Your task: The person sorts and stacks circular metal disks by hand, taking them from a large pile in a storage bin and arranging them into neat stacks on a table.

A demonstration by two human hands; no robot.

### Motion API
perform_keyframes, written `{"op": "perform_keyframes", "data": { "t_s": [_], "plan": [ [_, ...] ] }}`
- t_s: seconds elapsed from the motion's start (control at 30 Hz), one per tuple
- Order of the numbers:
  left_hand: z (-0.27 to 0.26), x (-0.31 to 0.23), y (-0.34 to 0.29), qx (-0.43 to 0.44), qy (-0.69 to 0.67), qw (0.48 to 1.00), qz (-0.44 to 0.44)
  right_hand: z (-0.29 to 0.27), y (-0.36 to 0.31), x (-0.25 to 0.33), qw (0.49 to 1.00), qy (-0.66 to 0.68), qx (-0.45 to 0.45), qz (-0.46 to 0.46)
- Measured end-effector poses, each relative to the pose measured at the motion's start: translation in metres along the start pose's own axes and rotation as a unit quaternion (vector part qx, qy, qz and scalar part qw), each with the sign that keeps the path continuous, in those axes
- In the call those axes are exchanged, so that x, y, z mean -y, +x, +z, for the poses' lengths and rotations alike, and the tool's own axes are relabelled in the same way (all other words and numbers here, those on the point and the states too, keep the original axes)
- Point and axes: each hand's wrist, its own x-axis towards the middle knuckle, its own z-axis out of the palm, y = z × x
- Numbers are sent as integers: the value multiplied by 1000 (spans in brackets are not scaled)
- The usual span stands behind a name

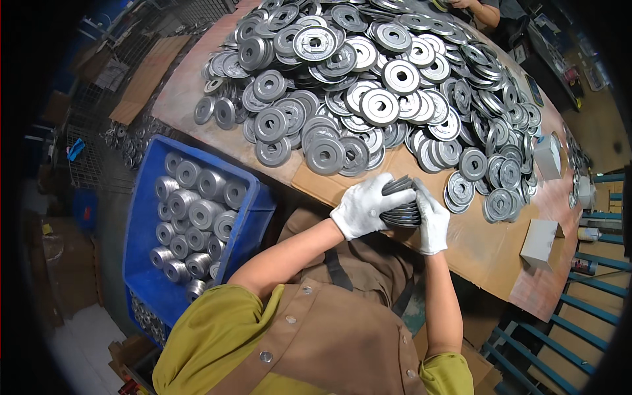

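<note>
Between my two white-gloved hands is a stack of metal discs (pixel 401 209), held edge-on just over the near edge of the table. My left hand (pixel 363 205) grips the stack from its left side, with fingers laid over the top. On the right side, my right hand (pixel 433 220) presses against the same stack with its fingers closed along it. Past my hands spreads a large heap of grey metal discs (pixel 380 106), each with a hole in the middle. A few loose discs (pixel 459 189) lie just right of my right hand.
Left of me stands a blue bin (pixel 148 197) holding stacked discs (pixel 205 214). A cardboard sheet (pixel 480 253) covers the table's near edge. White boxes (pixel 541 243) stand at the right, near blue-green bars (pixel 596 309). Another person's hand (pixel 464 4) shows at the far side.
</note>
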Motion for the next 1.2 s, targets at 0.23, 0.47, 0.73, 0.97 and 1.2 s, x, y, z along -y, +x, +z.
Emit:
{"op": "perform_keyframes", "data": {
  "t_s": [0.23, 0.47, 0.73, 0.97, 1.2],
  "plan": [
    [-1, 9, -6, 20, -46, 998, -39, 1, -1, 1, 1000, -20, -1, 10],
    [13, 19, -13, -13, -83, 995, -57, 1, -9, -7, 999, -14, -13, -29],
    [19, 16, -6, 31, -69, 995, -72, -21, -13, 16, 882, -319, 101, -332],
    [38, 36, -20, 3, -113, 994, -14, -2, 5, 86, 764, -415, 311, -385],
    [36, 27, -5, -21, -99, 995, 11, -9, -8, 62, 776, -417, 215, -421]
  ]
}}
